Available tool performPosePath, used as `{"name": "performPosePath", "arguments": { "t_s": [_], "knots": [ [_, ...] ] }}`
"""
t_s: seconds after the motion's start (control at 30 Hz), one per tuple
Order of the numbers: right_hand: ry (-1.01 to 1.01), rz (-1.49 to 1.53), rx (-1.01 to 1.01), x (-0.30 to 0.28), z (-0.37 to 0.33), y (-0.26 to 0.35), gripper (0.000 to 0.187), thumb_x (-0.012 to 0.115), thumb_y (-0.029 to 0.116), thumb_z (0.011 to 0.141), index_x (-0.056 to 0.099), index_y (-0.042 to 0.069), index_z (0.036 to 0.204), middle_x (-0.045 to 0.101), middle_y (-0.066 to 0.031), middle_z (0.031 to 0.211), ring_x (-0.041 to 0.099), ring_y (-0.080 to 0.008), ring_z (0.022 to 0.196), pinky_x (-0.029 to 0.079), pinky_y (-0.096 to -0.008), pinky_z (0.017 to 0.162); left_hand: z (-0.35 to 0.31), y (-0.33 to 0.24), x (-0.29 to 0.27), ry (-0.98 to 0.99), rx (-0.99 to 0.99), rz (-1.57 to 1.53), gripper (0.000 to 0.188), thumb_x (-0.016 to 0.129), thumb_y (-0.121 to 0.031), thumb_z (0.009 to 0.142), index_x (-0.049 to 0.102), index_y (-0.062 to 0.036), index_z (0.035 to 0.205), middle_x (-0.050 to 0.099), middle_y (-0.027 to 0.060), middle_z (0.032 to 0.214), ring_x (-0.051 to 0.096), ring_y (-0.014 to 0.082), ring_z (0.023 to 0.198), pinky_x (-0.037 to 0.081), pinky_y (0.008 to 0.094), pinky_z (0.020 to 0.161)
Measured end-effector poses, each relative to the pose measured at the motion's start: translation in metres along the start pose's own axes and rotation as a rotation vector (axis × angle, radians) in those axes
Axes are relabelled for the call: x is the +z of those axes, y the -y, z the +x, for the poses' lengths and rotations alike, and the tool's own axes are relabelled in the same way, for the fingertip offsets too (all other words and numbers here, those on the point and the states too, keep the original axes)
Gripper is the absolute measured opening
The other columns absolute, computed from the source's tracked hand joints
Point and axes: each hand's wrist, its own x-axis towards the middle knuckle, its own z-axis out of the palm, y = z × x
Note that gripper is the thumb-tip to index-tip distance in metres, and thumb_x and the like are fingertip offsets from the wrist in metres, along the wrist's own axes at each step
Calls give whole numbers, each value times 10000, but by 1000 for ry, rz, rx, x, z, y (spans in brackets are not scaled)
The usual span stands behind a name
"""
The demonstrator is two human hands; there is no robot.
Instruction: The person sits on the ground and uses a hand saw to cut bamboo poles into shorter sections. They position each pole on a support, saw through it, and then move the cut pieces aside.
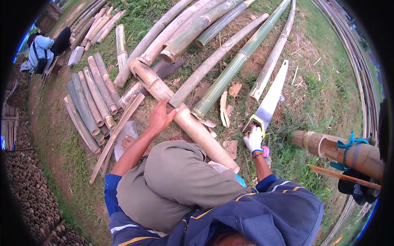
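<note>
My left hand [159, 118] is bare, its fingers and thumb closed around the cut end of a slim bamboo pole [217, 56]. That end lies across a thick bamboo log [201, 133], which runs slantwise in front of my bent knees. Off to the right, my right hand [253, 139], in a white glove, grips the yellow-and-black handle of a handsaw [273, 95]. The saw's blade points away from me over the grass, apart from the poles. Between the two hands lies a green bamboo pole [242, 59].
Cut bamboo pieces [88, 98] lie in a pile at left, with more long poles [201, 30] ahead. Bamboo scraps [224, 108] litter the ground. A thick bamboo tube [340, 149] with blue ties sticks in at right. Another person [43, 49] sits at far left.
</note>
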Motion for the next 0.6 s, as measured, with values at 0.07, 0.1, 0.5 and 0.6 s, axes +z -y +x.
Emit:
{"name": "performPosePath", "arguments": {
  "t_s": [0.07, 0.1, 0.5, 0.6],
  "knots": [
    [-6, -8, -3, 0, 1, 1, 568, 848, 157, 805, 620, 111, 1323, 582, -205, 1255, 572, -482, 1151, 492, -601, 972, -2, -2, 0, 19, -75, -16, 645, 787, -352, 933, 634, -10, 1459, 739, 177, 1155, 746, 354, 1011, 587, 467, 917],
    [5, -29, 4, 0, 2, -2, 572, 839, 164, 813, 611, 114, 1335, 577, -204, 1266, 568, -478, 1154, 496, -603, 967, -3, -4, 0, 29, -108, -27, 638, 778, -347, 934, 640, -4, 1454, 746, 176, 1115, 754, 341, 982, 591, 459, 899],
    [4, -19, -64, 0, 3, -8, 586, 829, 202, 811, 619, 109, 1350, 586, -212, 1246, 574, -477, 1153, 513, -604, 942, -53, 90, -63, 5, -700, -838, 703, 400, -730, 1000, 662, -77, 1014, 573, -21, 763, 744, 183, 798, 586, 339, 755],
    [-28, -33, -107, 2, 2, -11, 557, 827, 190, 813, 629, 88, 1324, 593, -221, 1230, 597, -472, 1131, 518, -603, 931, -103, 118, -79, -103, -823, -862, 736, 403, -767, 992, 659, -79, 1054, 575, -22, 774, 731, 181, 802, 575, 329, 764]
  ]
}}
